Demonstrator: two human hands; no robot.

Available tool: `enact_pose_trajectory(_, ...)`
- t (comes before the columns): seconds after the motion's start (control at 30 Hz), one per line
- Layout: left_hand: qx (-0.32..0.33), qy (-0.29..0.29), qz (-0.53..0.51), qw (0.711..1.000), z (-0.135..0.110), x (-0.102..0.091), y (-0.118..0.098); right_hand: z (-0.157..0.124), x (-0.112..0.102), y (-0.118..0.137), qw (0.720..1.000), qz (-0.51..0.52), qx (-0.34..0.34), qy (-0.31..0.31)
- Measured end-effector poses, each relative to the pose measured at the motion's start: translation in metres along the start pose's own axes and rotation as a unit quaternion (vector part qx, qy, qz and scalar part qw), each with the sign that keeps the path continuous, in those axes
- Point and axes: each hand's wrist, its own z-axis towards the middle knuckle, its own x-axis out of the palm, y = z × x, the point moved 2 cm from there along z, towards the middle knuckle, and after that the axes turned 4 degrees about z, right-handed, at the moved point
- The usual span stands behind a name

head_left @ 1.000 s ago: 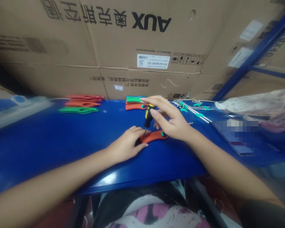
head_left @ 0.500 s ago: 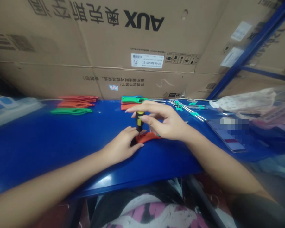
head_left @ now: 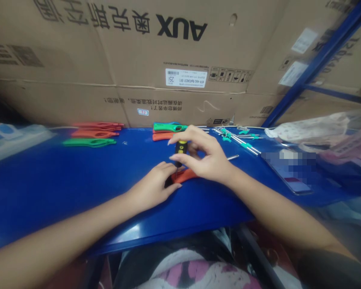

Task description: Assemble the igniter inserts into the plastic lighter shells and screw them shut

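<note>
My right hand is closed around a black and yellow screwdriver, thumb and fingers on its handle. Its shaft points down onto an orange plastic handle lying on the blue table. My left hand grips the left end of that orange handle, fingers behind it and thumb in front. Part of the handle is hidden beneath my right hand. A metal tube shows just past the right hand; whether it joins the orange handle is hidden.
Orange handle shells and a green shell lie back left. More green shells sit behind my hands. Metal rods with green parts lie right, near a phone and plastic bags. A cardboard box stands behind the table.
The screwdriver's top has tilted slightly to the right, and the fingers of my right hand have shifted on it. More of the metal tube shows. My left hand has stayed in place.
</note>
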Motion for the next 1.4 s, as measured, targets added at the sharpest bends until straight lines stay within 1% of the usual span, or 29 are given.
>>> enact_pose_trajectory(0.03, 0.0, -0.001, 0.003, 1.0, 0.0, 0.0, 0.0, 0.0, 0.001, -0.001, 0.999, -0.026, -0.011, -0.029)
enact_pose_trajectory(0.07, 0.002, -0.004, 0.005, 1.0, 0.0, 0.0, 0.0, -0.001, 0.001, -0.001, 0.998, -0.041, -0.019, -0.039)
enact_pose_trajectory(0.1, 0.004, -0.005, 0.006, 1.0, 0.0, -0.001, 0.0, -0.001, 0.002, -0.001, 0.999, -0.04, -0.019, -0.03)
enact_pose_trajectory(0.13, 0.008, -0.007, 0.006, 1.0, 0.0, -0.001, 0.0, -0.001, 0.002, 0.0, 1.0, -0.024, -0.009, -0.006)
enact_pose_trajectory(0.2, 0.015, -0.01, 0.001, 1.0, 0.0, -0.002, 0.0, -0.001, 0.001, 0.001, 0.997, 0.031, 0.017, 0.069)
enact_pose_trajectory(0.23, 0.017, -0.011, -0.001, 1.0, 0.0, -0.002, 0.0, -0.001, 0.001, 0.002, 0.994, 0.056, 0.028, 0.095)
enact_pose_trajectory(0.27, 0.017, -0.012, -0.003, 1.0, 0.0, -0.002, 0.0, -0.001, 0.0, 0.002, 0.992, 0.067, 0.03, 0.101)
enact_pose_trajectory(0.3, 0.013, -0.012, -0.003, 1.0, 0.0, -0.002, 0.0, -0.001, -0.001, 0.002, 0.994, 0.064, 0.027, 0.087)
enact_pose_trajectory(0.4, -0.001, -0.004, 0.0, 1.0, 0.001, -0.001, 0.0, -0.001, 0.0, -0.003, 1.0, 0.005, 0.012, -0.001)
enact_pose_trajectory(0.43, -0.005, 0.0, 0.002, 1.0, 0.001, -0.001, 0.0, -0.001, 0.001, -0.005, 1.0, -0.006, 0.013, -0.015)
enact_pose_trajectory(0.5, -0.011, 0.006, 0.004, 1.0, 0.001, -0.002, 0.0, 0.0, 0.003, -0.008, 1.0, 0.003, 0.021, -0.015)
enact_pose_trajectory(0.57, -0.014, 0.017, 0.008, 1.0, 0.0, -0.007, 0.003, 0.003, -0.001, -0.008, 0.999, 0.019, 0.038, -0.027)
enact_pose_trajectory(0.63, -0.011, 0.037, 0.028, 0.999, 0.0, -0.015, 0.006, 0.006, -0.014, -0.008, 0.997, 0.0, 0.048, -0.066)
enact_pose_trajectory(0.7, -0.009, 0.064, 0.068, 0.996, 0.0, -0.024, 0.009, 0.009, -0.035, -0.009, 0.991, -0.077, 0.035, -0.105)
enact_pose_trajectory(0.73, -0.012, 0.076, 0.089, 0.993, 0.0, -0.028, 0.011, 0.01, -0.046, -0.011, 0.984, -0.14, 0.027, -0.107)
enact_pose_trajectory(0.8, -0.019, 0.095, 0.121, 0.988, 0.0, -0.034, 0.014, 0.009, -0.067, -0.022, 0.959, -0.267, 0.002, -0.09)
enact_pose_trajectory(0.87, -0.026, 0.104, 0.136, 0.985, 0.001, -0.036, 0.015, 0.004, -0.084, -0.039, 0.939, -0.337, 0.019, -0.072)
enact_pose_trajectory(1.0, -0.029, 0.108, 0.124, 0.986, 0.002, -0.032, 0.017, -0.013, -0.108, -0.074, 0.92, -0.37, 0.096, -0.089)
enact_pose_trajectory(1.1, -0.023, 0.108, 0.103, 0.988, 0.004, -0.03, 0.021, -0.02, -0.118, -0.087, 0.909, -0.385, 0.13, -0.089)
enact_pose_trajectory(1.17, -0.015, 0.104, 0.094, 0.99, 0.005, -0.029, 0.023, -0.023, -0.122, -0.092, 0.899, -0.397, 0.174, -0.06)
enact_pose_trajectory(1.2, -0.01, 0.102, 0.092, 0.991, 0.005, -0.028, 0.024, -0.024, -0.123, -0.095, 0.888, -0.408, 0.212, -0.028)
enact_pose_trajectory(1.27, 0.0, 0.097, 0.091, 0.991, 0.005, -0.028, 0.025, -0.028, -0.122, -0.102, 0.852, -0.427, 0.297, 0.059)
enact_pose_trajectory(1.33, 0.01, 0.094, 0.089, 0.992, 0.006, -0.028, 0.026, -0.033, -0.119, -0.109, 0.813, -0.432, 0.366, 0.139)
enact_pose_trajectory(1.4, 0.02, 0.094, 0.083, 0.992, 0.007, -0.03, 0.029, -0.039, -0.115, -0.114, 0.788, -0.426, 0.407, 0.181)
